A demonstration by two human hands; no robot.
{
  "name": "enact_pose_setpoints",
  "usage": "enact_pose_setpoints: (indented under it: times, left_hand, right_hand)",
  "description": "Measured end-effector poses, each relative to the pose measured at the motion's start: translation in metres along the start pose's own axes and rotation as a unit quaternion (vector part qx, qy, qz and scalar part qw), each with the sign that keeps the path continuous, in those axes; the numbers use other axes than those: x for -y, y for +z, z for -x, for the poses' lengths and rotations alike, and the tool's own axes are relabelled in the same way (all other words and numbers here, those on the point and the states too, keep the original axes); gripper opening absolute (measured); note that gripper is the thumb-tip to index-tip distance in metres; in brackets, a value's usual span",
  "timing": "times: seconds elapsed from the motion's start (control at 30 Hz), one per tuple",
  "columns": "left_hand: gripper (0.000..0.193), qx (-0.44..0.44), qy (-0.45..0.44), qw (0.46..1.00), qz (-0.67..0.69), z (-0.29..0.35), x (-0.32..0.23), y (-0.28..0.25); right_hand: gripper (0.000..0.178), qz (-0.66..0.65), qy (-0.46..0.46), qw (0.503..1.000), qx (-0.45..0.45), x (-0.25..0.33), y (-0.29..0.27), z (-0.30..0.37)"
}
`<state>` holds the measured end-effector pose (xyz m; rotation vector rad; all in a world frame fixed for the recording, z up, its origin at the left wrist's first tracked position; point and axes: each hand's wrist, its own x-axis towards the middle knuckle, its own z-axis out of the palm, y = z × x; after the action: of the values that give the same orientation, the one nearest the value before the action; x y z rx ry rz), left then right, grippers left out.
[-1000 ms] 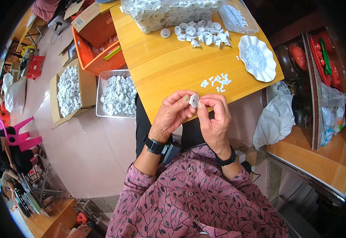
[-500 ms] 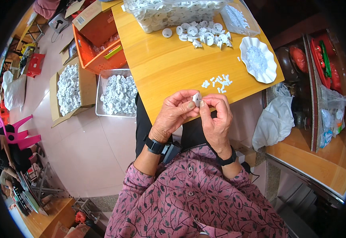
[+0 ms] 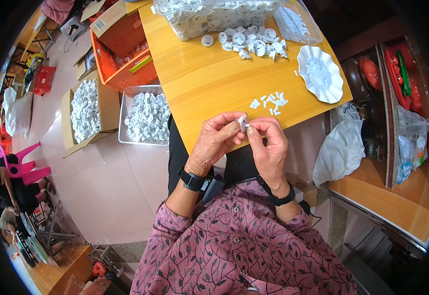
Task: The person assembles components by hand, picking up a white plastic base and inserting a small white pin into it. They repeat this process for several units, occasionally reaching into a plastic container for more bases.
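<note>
Over the near edge of the yellow table (image 3: pixel 209 69), my left hand (image 3: pixel 219 136) pinches a round white plastic part (image 3: pixel 242 122) between thumb and fingers. Close against it, my right hand (image 3: pixel 269 142) has its thumb and forefinger pressed together on a tiny white plastic pin (image 3: pixel 247 126), which meets the face of the round part. Just beyond the hands lies a loose group of small white pins (image 3: pixel 273 102). Farther back, a heap of white round parts (image 3: pixel 258 42) sits before a clear tub (image 3: pixel 185 34) filled with more of them.
A scalloped white dish (image 3: pixel 336 93) of tiny pieces stands at the table's right, a clear tray (image 3: pixel 315 34) behind it. On the floor at left are a cardboard box (image 3: pixel 67 115) and a clear bin (image 3: pixel 126 140) of white parts, beside orange crates (image 3: pixel 111 64).
The round part has turned slightly in my left fingers, and the small pin now shows between my right thumb and the part. Both arms stay nearly in place.
</note>
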<state>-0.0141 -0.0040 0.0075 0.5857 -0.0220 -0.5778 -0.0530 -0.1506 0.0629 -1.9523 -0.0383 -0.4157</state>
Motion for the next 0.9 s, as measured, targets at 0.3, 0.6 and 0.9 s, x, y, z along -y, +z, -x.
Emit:
enact_pose_setpoints:
  times: [0.3,0.6,0.9]
  left_hand:
    - [0.027,-0.004,0.006,1.000,0.003,-0.0004,0.0000,0.0005]
    - [0.027,-0.033,0.015,0.999,-0.029,0.0005,0.0007,0.0047]
    - [0.028,-0.029,0.024,0.998,-0.052,0.0003,0.0028,0.0029]
  right_hand:
    - [0.008,0.015,-0.003,1.000,0.006,0.0023,-0.0009,-0.0024]
    - [0.010,0.074,-0.052,0.996,0.008,0.0005,0.0016,-0.0025]
    - [0.011,0.077,-0.058,0.995,0.000,-0.0029,0.0060,-0.0004]
